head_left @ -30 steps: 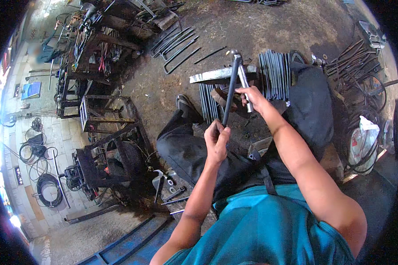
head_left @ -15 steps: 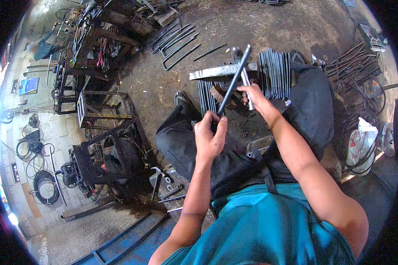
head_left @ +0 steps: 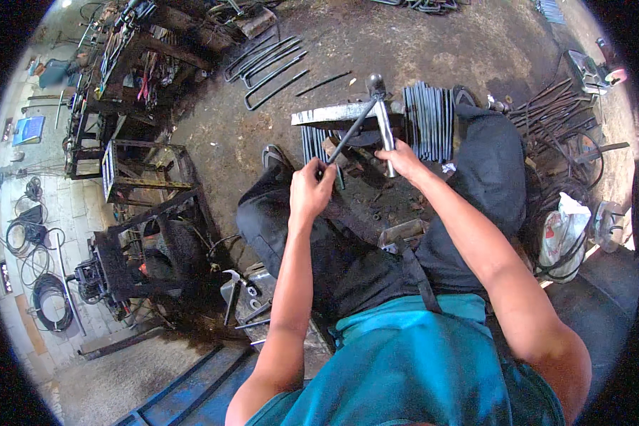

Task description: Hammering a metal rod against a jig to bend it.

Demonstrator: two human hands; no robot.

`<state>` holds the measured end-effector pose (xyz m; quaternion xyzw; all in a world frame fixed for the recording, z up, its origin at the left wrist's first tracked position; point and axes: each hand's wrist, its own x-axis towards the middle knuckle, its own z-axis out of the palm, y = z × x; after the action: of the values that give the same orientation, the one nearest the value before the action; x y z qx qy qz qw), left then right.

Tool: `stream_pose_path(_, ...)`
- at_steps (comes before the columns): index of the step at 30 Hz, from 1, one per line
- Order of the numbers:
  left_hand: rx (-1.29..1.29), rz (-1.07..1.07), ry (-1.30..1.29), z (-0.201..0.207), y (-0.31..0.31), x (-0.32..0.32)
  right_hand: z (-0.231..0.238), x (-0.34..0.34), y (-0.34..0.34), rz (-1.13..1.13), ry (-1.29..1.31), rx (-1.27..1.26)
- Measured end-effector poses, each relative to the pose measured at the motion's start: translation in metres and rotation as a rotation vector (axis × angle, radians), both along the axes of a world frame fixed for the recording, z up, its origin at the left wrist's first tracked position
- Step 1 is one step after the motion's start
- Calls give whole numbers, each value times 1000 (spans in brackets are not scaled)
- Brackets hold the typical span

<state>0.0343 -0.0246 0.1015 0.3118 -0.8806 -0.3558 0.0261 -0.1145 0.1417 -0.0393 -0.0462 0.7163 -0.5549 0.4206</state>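
Observation:
My left hand [head_left: 312, 189] is closed round the near end of a dark metal rod [head_left: 351, 134]. The rod slants away to the right, and its far end meets the worn metal block [head_left: 326, 114] near the hammer head. In my right hand [head_left: 402, 159] is a ball-headed hammer [head_left: 386, 129], gripped low on its silvery handle. Its head is above the block's far edge. Whether hammer and rod touch, I cannot tell. Straight metal rods [head_left: 429, 122] lie side by side right of the block, and more rods [head_left: 314, 144] show beneath its left part.
Bent U-shaped rods [head_left: 277, 78] lie on the floor beyond the block. A claw hammer [head_left: 243, 282] rests by my left side. Dark metal frames [head_left: 149, 183] stand left. Piled rods [head_left: 552, 106] and a white plastic bag [head_left: 566, 231] are at right.
The rod's far end has dropped from in front of the hammer down to the block. My left hand has shifted left and a little nearer the block. The whole view has shifted slightly.

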Motion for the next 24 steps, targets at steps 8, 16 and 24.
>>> stream_pose_path(8, -75, 8, 1, 0, -14, -5, 37, -16, 21, 301, 356, 290)
stream_pose_path(16, 111, -66, 120, -8, -19, 5, 98, -76, 55, 114, -225, -303)
stream_pose_path(24, 811, -124, 126, -30, -7, 9, 132, -73, 25, -20, -816, -1151)
